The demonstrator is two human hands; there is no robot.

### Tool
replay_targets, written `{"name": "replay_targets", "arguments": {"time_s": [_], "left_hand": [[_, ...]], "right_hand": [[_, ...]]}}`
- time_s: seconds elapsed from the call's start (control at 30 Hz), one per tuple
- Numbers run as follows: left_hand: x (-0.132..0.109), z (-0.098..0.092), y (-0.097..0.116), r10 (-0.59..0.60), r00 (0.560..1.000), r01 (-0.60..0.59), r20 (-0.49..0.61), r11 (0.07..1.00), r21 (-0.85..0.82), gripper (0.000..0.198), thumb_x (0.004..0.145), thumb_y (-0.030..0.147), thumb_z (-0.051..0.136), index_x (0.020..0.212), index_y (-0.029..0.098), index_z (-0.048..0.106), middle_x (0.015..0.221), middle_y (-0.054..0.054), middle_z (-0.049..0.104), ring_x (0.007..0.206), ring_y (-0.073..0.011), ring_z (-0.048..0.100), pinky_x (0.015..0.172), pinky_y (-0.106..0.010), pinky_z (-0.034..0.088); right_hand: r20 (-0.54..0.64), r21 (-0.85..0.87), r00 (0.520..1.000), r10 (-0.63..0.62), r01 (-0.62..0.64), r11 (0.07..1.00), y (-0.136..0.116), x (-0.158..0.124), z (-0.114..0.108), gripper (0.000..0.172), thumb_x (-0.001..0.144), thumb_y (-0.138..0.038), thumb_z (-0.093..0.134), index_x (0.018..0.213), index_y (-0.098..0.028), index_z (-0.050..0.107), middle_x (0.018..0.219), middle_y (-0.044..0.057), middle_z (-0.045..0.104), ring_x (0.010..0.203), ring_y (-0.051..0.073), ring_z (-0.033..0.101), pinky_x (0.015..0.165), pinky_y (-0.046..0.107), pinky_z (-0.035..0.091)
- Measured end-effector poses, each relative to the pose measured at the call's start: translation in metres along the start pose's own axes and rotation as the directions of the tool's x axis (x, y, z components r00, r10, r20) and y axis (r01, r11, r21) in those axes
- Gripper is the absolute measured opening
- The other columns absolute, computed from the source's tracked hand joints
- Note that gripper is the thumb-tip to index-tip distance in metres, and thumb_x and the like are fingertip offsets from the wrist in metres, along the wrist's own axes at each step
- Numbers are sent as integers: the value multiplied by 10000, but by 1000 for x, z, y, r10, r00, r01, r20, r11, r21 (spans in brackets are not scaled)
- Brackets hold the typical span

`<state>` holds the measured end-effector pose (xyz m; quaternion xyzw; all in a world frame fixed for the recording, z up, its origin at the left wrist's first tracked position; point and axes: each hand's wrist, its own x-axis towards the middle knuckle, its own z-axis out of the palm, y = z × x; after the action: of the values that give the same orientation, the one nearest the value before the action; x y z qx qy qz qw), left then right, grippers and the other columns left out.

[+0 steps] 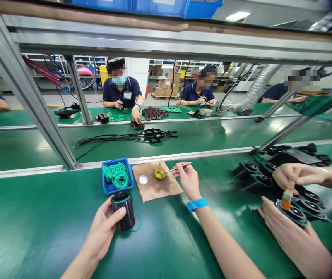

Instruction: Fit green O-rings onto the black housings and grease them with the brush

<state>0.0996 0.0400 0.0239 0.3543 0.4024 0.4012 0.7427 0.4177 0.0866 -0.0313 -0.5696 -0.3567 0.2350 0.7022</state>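
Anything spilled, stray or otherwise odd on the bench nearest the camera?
Two small things. One green ring lies apart from those in the blue bin, partly hidden behind the held black cylinder. The cardboard is blotched dark around the yellow pot, perhaps from drips. Nothing looks visibly broken.

I have the left hand [103, 224] around a black cylinder [129, 214] with a green ring [121, 201] near its top; the right hand [189, 183] holds a thin stick [171, 170] at a yellow pot [159, 175] on cardboard [166, 190] beside a blue bin [112, 191].

Bright light leaves pale glare on the green tabletop [38, 228].
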Motion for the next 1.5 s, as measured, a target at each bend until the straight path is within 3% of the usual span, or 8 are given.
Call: {"name": "replay_targets", "arguments": {"time_s": [0.4,0.53,0.73,0.87,1.0,1.2,1.33,1.5], "left_hand": [[5,-7,-19,16,985,-7,-169,998,58,744,555,429,892,1202,191,611,1105,-79,724,1057,-261,643,786,-268,530],[7,-7,-17,17,981,-3,-192,997,77,798,505,473,898,1206,222,612,1132,-61,725,1149,-298,610,773,-253,546],[11,-10,-20,-10,980,19,-197,999,47,850,518,461,897,1265,198,586,1160,-88,714,1138,-317,618,780,-290,553],[10,-14,-25,-34,994,37,-107,999,22,718,589,413,873,1215,165,622,1179,-110,698,1138,-318,608,853,-342,526],[5,-12,-28,-14,996,12,-91,999,-30,643,584,386,868,1157,176,664,1109,-104,718,1063,-303,632,880,-371,497],[0,-4,-23,-21,997,20,-74,1000,-17,579,541,368,902,1055,189,702,1082,-93,721,1036,-269,631,901,-341,479],[-2,-4,-20,25,1000,-25,-5,999,23,531,581,325,893,1054,193,693,1087,-90,720,1024,-260,644,914,-338,479],[-4,-5,-20,51,997,-55,57,996,68,529,612,278,877,1094,193,675,1120,-95,710,1054,-273,640,950,-357,470]], "right_hand": [[121,-50,992,-34,40,998,-12,-9,7,367,725,-542,717,752,-205,576,555,-31,592,472,142,575,455,244,453],[63,-43,997,-47,49,998,-15,-4,10,320,742,-496,711,753,-203,584,554,-45,577,474,121,551,457,222,434],[-92,155,995,38,-23,988,-17,1,13,385,703,-536,731,720,-189,567,604,-27,602,506,117,575,456,216,489],[-110,367,982,150,-100,925,-31,-2,8,351,684,-464,775,702,-174,578,630,-16,621,537,103,605,501,202,545],[-27,542,966,256,-201,816,-52,-12,5,252,668,-299,804,718,-165,597,654,-27,639,552,68,619,594,158,583],[215,568,891,400,-447,691,-82,-57,25,378,546,-308,918,768,-144,659,649,-26,646,531,56,595,529,117,567],[367,454,826,428,-560,693,-96,-91,47,373,586,-377,908,770,-168,660,674,-33,629,511,50,553,469,132,539],[449,375,803,392,-567,733,-93,-109,57,333,673,-413,858,776,-197,626,711,-29,616,533,69,567,493,177,539]]}}
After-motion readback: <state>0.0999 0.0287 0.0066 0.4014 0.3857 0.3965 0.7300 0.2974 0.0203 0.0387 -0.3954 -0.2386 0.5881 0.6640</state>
